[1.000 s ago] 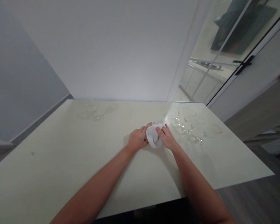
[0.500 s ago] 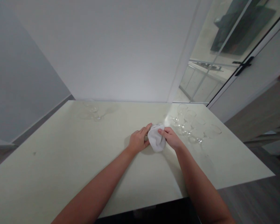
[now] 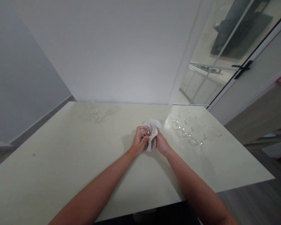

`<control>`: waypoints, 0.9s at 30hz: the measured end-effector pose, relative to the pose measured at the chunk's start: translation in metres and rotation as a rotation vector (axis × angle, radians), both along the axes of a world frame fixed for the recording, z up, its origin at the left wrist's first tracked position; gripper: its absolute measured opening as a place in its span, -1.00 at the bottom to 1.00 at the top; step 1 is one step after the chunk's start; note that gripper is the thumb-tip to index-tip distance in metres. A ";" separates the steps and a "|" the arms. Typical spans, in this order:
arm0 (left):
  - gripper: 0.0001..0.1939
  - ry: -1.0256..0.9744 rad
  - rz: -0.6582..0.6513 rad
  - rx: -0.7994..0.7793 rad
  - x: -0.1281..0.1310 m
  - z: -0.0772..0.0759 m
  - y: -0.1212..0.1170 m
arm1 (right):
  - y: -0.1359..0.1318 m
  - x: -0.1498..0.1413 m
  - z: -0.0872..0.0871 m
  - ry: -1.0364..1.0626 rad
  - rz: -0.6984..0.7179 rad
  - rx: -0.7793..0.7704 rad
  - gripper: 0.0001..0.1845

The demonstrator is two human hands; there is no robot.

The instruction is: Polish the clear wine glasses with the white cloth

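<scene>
Over the middle of a pale table point(image 3: 61, 162) my two hands meet around a clear stemmed glass point(image 3: 145, 126). My left hand point(image 3: 138, 141) is closed around the glass, whose rim shows above my fingers. My right hand point(image 3: 161, 144) is closed on a white cloth point(image 3: 153, 132) that is pressed against the glass and bunches up over its right side. Most of the glass is hidden by the cloth and my fingers.
Several clear stemmed glasses point(image 3: 192, 125) stand in a group at the table's right rear. Another clear glass point(image 3: 95, 111) sits at the far left rear. A white wall runs behind the table, and a glass door point(image 3: 215, 62) is to the right.
The cloth was wrapped low between my hands. Now my left hand has closed round the glass, its rim shows, and the cloth sits higher on it; my right hand has moved a little left.
</scene>
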State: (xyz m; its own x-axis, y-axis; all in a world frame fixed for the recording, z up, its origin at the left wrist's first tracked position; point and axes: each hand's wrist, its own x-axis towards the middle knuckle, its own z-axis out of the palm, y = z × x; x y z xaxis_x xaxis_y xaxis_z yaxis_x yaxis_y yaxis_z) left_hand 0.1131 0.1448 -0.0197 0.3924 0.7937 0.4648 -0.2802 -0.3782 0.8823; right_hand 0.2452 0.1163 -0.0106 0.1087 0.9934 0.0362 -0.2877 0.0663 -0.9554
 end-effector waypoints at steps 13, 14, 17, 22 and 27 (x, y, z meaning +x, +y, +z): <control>-0.44 0.343 0.471 0.342 -0.006 0.008 0.004 | -0.013 -0.024 0.001 -0.258 -0.082 0.181 -0.56; -0.46 0.307 0.469 0.331 -0.005 0.007 0.004 | -0.012 -0.023 0.001 -0.277 -0.098 0.191 -0.57; -0.53 0.215 0.513 0.280 -0.004 0.007 0.005 | -0.012 -0.017 0.006 -0.349 -0.104 0.173 -0.70; -0.40 0.260 0.516 0.088 -0.007 0.009 0.007 | -0.018 -0.008 0.014 -0.416 -0.043 0.123 -0.64; -0.39 0.335 0.438 0.013 -0.007 0.011 0.007 | -0.016 -0.006 0.014 -0.402 -0.057 0.121 -0.60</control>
State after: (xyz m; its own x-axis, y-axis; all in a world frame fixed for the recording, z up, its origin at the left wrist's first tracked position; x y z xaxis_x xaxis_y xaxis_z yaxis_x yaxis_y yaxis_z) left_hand 0.1060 0.1513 -0.0089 0.1552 0.9111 0.3818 0.2009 -0.4076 0.8908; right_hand 0.2392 0.1005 0.0030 0.1165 0.9723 0.2024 0.1137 0.1894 -0.9753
